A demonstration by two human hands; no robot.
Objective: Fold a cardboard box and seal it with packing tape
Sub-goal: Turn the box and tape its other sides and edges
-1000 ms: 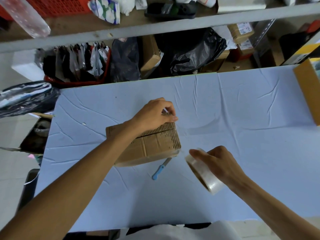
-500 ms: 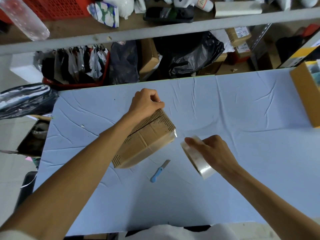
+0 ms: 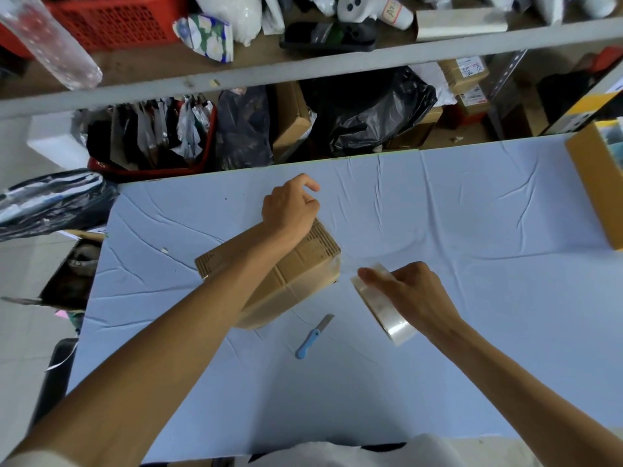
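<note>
A small brown cardboard box (image 3: pixel 303 271) lies tilted on the blue table cover (image 3: pixel 472 230), its corrugated edge up. My left hand (image 3: pixel 290 207) rests over the box's far top corner with fingers curled; what they pinch is hidden. My right hand (image 3: pixel 411 294) grips a roll of clear packing tape (image 3: pixel 384 305) just right of the box. A clear strip of tape runs from the roll to the box's right corner. A blue-handled utility knife (image 3: pixel 313 337) lies on the cover in front of the box.
A yellow-brown carton (image 3: pixel 596 190) stands at the table's right edge. Behind the far edge, shelves hold black bags (image 3: pixel 371 112), cardboard boxes and a red basket (image 3: pixel 111 21). An open box sits on the floor at left (image 3: pixel 70 274).
The box has been turned so its right corner swings nearer my right hand. My left hand moved up and away with it. The tape roll stays close beside the box.
</note>
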